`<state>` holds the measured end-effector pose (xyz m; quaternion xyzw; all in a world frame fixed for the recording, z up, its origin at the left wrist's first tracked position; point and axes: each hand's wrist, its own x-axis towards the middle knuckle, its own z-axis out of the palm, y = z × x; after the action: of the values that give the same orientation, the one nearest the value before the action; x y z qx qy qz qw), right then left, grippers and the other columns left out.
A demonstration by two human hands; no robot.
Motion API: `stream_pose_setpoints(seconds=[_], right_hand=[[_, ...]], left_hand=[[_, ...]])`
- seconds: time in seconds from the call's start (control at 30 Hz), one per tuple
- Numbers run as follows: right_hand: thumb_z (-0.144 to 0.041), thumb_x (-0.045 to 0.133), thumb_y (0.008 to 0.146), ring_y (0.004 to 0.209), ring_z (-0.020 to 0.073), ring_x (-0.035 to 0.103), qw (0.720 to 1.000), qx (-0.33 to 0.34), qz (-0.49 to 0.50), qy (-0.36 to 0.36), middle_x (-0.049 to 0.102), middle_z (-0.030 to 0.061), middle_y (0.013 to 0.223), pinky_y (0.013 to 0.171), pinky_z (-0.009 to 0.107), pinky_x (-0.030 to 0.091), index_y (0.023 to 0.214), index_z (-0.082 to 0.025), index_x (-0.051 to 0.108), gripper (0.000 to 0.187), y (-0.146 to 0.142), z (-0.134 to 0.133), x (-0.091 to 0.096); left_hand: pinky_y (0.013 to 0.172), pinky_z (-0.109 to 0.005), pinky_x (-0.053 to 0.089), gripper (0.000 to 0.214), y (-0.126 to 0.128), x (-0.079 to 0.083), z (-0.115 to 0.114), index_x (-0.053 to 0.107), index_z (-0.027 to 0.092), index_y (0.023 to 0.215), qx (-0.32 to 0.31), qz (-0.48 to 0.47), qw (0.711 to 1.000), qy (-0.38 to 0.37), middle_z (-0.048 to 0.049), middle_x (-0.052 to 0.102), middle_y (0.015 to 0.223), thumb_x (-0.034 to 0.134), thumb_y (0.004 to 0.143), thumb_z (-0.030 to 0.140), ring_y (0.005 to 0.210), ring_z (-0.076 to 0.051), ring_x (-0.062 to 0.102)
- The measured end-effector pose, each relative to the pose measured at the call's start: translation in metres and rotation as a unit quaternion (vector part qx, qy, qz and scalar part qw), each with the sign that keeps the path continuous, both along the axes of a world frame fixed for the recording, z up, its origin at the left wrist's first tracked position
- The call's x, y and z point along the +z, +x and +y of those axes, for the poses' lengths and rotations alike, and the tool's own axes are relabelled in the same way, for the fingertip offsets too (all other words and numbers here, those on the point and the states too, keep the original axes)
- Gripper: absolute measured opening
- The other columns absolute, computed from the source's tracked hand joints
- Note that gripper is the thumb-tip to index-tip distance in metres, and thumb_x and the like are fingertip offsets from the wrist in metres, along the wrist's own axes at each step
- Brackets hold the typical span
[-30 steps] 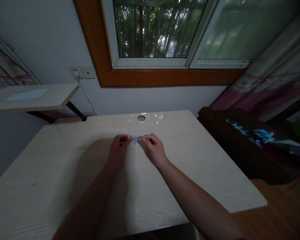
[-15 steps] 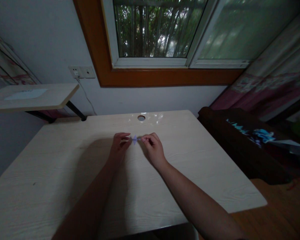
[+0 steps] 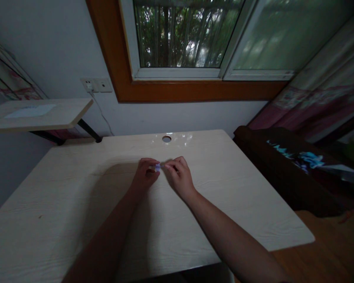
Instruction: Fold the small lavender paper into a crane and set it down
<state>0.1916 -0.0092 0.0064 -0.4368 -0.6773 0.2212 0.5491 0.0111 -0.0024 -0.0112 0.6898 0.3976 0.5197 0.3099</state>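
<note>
A small pale-purple piece (image 3: 157, 168), which looks like folded paper, is held between my hands over the middle of the table (image 3: 171, 232). My right hand (image 3: 180, 177) pinches its thin right end between thumb and forefinger. With fingers at its far edge and thumb at its near edge, my left hand (image 3: 144, 176) closes around the wider left part. The fingers hide some of the piece, and its exact kind is too small to make out.
A round hole (image 3: 166, 139) pierces the table near its back edge. On the left stands a raised shelf (image 3: 61, 114) on black legs, with a white sheet (image 3: 31, 111) on it. Right of the table is a dark brown piece of furniture (image 3: 277, 177) with bluish items (image 3: 311, 160) on it.
My left hand has moved slightly right, and its fingers and thumb now close on the purple piece's far and near points. My right hand keeps its pinch with little movement.
</note>
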Motion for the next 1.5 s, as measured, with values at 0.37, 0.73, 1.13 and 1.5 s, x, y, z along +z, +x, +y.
stream_pose_setpoints(seconds=[0.37,0.73,1.13,1.5], right_hand=[[-0.022,0.059,0.093,0.086,0.0184,0.055,1.0,0.003,-0.001,0.016,0.056,0.0033,0.087,0.078,0.034,0.047,0.092,-0.023,0.07,0.01,0.0019,-0.0008,0.0023],[-0.025,0.06,0.092,0.086,0.019,0.056,1.0,-0.018,0.022,-0.005,0.056,0.0033,0.088,0.078,0.035,0.047,0.089,-0.024,0.069,0.01,0.0026,0.0007,0.0003],[-0.026,0.061,0.091,0.085,0.0185,0.056,0.999,-0.018,0.031,-0.018,0.057,0.0029,0.087,0.077,0.033,0.047,0.089,-0.024,0.07,0.009,0.0017,0.0006,0.001],[-0.028,0.06,0.092,0.084,0.0188,0.055,0.999,-0.015,0.035,-0.027,0.057,0.0033,0.086,0.076,0.034,0.047,0.088,-0.024,0.069,0.011,0.0016,0.0007,0.0005]], left_hand=[[0.069,-0.026,0.056,0.032,0.0032,0.0002,0.0002,0.063,0.023,0.107,0.005,-0.006,1.0,-0.001,-0.0072,0.052,0.113,0.071,0.076,0.018,0.092,-0.017,0.059],[0.069,-0.026,0.055,0.032,0.0035,0.0001,-0.0009,0.062,0.023,0.104,-0.015,-0.017,0.999,-0.031,-0.006,0.052,0.112,0.074,0.074,0.018,0.09,-0.015,0.059],[0.069,-0.026,0.056,0.03,0.0048,0.0025,-0.0017,0.06,0.021,0.099,-0.009,-0.032,0.998,-0.056,-0.0051,0.052,0.11,0.075,0.074,0.024,0.087,-0.014,0.059],[0.068,-0.026,0.055,0.028,0.0047,0.0046,-0.0025,0.061,0.022,0.099,-0.004,-0.029,0.998,-0.061,-0.0056,0.054,0.107,0.074,0.075,0.025,0.087,-0.015,0.059]])
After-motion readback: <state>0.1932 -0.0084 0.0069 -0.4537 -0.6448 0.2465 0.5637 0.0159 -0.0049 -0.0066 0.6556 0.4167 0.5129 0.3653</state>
